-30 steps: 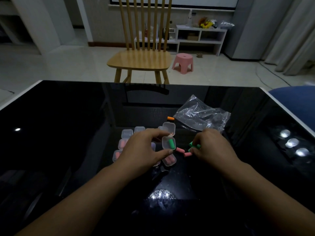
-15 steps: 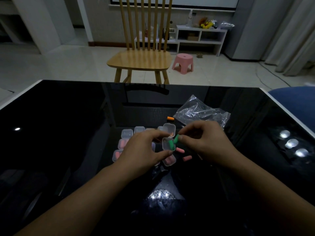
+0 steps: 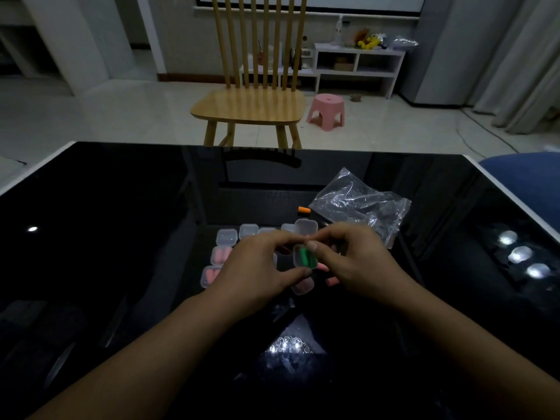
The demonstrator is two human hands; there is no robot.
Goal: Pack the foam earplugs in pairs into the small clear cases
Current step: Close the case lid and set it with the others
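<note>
1. The left hand [image 3: 257, 268] grips an open clear case [image 3: 304, 256] between its fingers and thumb, above the black desk [image 3: 121, 222].
2. Two green earplugs [image 3: 306, 258] lie side by side inside that case.
3. The right hand [image 3: 354, 259] has its fingers curled, thumb pressing at the case's right edge.
4. More cases [image 3: 225, 237] sit left of the held case; an orange earplug [image 3: 304, 211] and a plastic bag [image 3: 360, 204] lie beyond it.

A glossy black table [image 3: 121, 237] w/ a white edge is seen in the foreground. A wooden chair [image 3: 251, 107] is placed just behind it, a pink stool [image 3: 326, 112] beside the chair, and a white shelf unit [image 3: 359, 63] is set against the back wall.
</note>
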